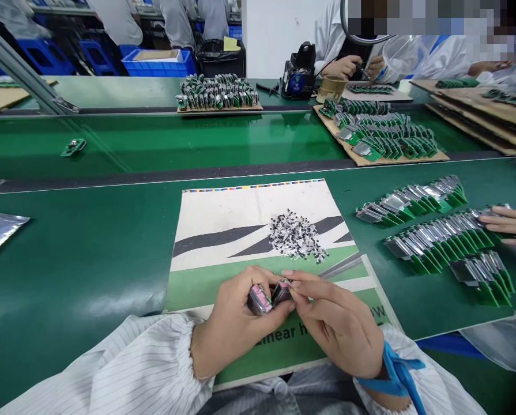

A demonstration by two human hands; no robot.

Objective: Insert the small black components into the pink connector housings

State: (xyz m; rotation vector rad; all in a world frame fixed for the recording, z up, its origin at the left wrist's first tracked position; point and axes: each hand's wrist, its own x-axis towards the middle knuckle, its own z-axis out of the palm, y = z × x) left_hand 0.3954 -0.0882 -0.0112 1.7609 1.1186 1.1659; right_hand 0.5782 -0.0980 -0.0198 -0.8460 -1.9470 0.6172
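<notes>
My left hand [243, 311] is closed around small circuit boards with silvery casings and pink patches; one circuit board [260, 300] shows at the palm, another between thumb and fingers. At that second board, the fingertips of my right hand [342, 320] are pinched together. Grey metal tweezers [342, 266] stick out behind the right fingers, their tips hidden. Both hands are above a printed cardboard sheet [218, 213]. Just beyond them lies a pile of tiny black-and-silver components [296, 235].
Rows of circuit boards [430, 239] stand to the right, where another person's hand [511, 222] touches them. Farther back are a board-filled cardboard tray [357, 161], a second board cluster [218, 92] and a lone board [74, 147]. A silvery bag [0, 230] lies left.
</notes>
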